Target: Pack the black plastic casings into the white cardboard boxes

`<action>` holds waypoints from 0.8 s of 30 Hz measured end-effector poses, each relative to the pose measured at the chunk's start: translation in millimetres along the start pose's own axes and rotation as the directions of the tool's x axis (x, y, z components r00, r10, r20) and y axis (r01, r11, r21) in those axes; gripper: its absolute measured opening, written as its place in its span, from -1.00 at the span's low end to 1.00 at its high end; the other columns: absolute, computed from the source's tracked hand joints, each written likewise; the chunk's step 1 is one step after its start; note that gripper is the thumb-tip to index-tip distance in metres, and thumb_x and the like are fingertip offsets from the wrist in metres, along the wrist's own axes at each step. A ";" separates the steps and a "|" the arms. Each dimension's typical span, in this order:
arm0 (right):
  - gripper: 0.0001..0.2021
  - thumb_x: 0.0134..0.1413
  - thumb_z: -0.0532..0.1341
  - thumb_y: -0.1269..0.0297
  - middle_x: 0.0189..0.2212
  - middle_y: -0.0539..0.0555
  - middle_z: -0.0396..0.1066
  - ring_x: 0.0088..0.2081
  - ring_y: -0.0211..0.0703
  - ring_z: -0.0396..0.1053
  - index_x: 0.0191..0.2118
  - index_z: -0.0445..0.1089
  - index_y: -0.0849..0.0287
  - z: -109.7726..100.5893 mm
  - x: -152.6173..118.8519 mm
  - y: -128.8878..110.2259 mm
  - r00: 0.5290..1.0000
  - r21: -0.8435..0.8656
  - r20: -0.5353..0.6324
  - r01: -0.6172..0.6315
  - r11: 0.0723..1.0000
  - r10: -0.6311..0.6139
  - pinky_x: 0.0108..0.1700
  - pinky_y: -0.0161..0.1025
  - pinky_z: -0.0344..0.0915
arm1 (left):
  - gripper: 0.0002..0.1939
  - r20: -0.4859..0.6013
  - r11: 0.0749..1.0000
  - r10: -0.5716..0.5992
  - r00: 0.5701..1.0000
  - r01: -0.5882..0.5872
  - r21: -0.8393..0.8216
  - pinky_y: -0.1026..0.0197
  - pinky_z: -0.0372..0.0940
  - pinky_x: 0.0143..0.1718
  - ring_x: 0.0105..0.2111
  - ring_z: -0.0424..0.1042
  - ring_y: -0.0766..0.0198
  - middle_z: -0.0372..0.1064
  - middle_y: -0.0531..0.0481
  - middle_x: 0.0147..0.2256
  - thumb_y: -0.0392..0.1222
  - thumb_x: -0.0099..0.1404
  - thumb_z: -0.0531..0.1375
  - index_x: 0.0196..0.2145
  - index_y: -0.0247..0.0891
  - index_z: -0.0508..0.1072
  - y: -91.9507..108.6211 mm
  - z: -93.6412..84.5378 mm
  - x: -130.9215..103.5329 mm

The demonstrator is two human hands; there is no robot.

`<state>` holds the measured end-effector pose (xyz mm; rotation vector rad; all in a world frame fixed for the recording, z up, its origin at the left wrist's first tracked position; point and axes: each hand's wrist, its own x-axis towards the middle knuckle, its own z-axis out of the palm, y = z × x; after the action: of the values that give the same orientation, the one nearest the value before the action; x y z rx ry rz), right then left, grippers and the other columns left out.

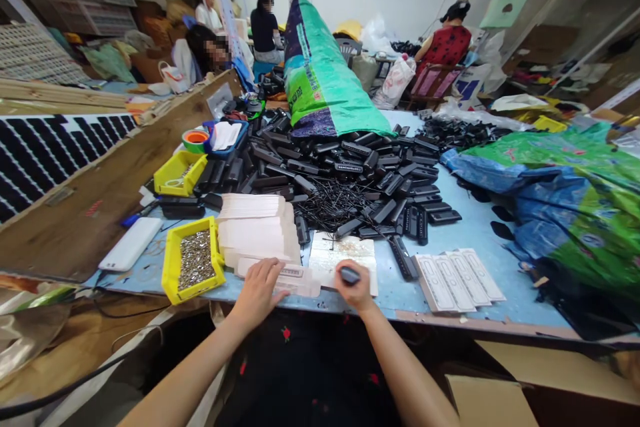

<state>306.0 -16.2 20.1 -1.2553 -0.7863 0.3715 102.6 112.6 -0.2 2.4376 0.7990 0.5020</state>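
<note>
My left hand (261, 285) lies with its fingers stretched over an unfolded pale box blank (305, 283) at the table's front edge. My right hand (357, 287) is closed around a small black plastic case (349, 274), whose end points up between the fingers. It is over a white sheet (345, 252) scattered with small brown specks. Behind my left hand is a stack of pale flat box blanks (260, 227). A heap of thin black sticks (340, 203) lies just beyond the sheet, among many black plastic cases (405, 260).
Left stand a yellow bin (170, 267) of small metal parts, another yellow bin (170, 180) and a white power bank (131, 245). Several white printed boxes (460, 280) lie right. A green sack (330, 73) rises behind; green-blue bags (560, 193) cover the right side. Other people sit farther back.
</note>
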 end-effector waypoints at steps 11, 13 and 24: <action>-0.61 0.07 0.21 0.18 -0.03 0.26 0.27 0.06 0.07 0.22 0.02 0.27 0.19 -20.8 10.4 17.3 0.956 -0.651 -0.122 0.124 0.749 -0.265 0.10 0.09 0.17 | -0.70 0.495 0.991 0.095 0.864 -0.129 0.035 0.13 0.26 -0.03 -0.09 0.40 0.12 0.43 -0.08 -0.10 -0.17 0.32 0.04 -0.02 -0.14 0.39 11.4 -64.2 32.1; -0.70 0.17 0.13 0.30 -0.10 0.18 0.33 -0.01 -0.03 0.29 0.03 0.29 0.12 1.9 -1.4 -8.0 0.935 -0.572 0.169 0.351 0.742 -0.312 0.04 -0.01 0.25 | -0.58 0.501 0.977 0.145 0.853 -0.041 -0.211 0.12 0.22 0.05 0.04 0.33 0.13 0.33 -0.07 0.06 -0.08 0.36 -0.03 0.15 -0.10 0.23 21.8 -67.9 27.3; -0.85 0.07 0.27 0.27 -0.22 0.07 0.33 -0.14 -0.08 0.21 -0.45 0.35 0.18 30.5 -21.4 -43.8 0.745 -0.438 0.667 0.368 0.821 0.022 -0.07 -0.07 0.19 | 0.06 0.485 0.806 -0.083 0.871 0.345 -0.482 0.00 0.25 -0.02 -0.15 0.40 0.09 0.39 -0.10 -0.12 0.03 -0.17 0.44 0.17 -0.16 -0.04 19.7 -37.7 -11.6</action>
<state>262.6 -21.7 57.4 -1.5817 -1.7091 0.4451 84.0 105.3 39.2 1.7765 0.6151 0.0527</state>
